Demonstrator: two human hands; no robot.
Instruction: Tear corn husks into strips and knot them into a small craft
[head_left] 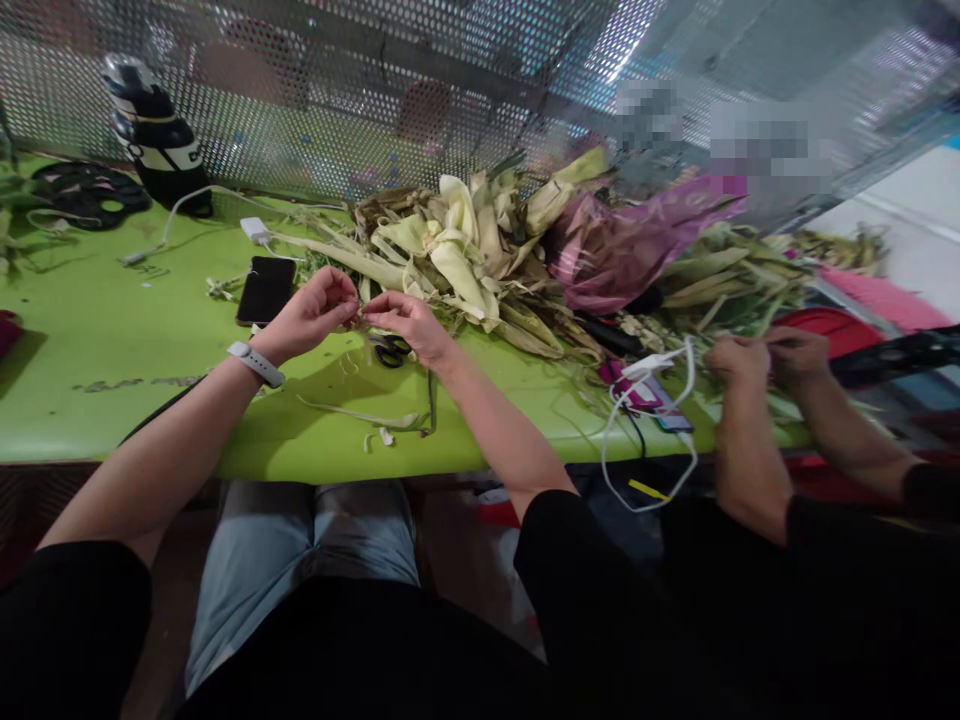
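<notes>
Being pinched between the left hand (310,316) and right hand (410,322), a thin pale husk strip (361,317) is held, husk pile (465,250) at one o'clock.

Room leftward on table (112,330); husk pile (465,260) ahead.

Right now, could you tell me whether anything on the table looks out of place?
Yes: a white cable droops in a loop over the front edge of the table, and husk scraps lie loose below the left hand and right hand, which pinch a thin strip.
</notes>
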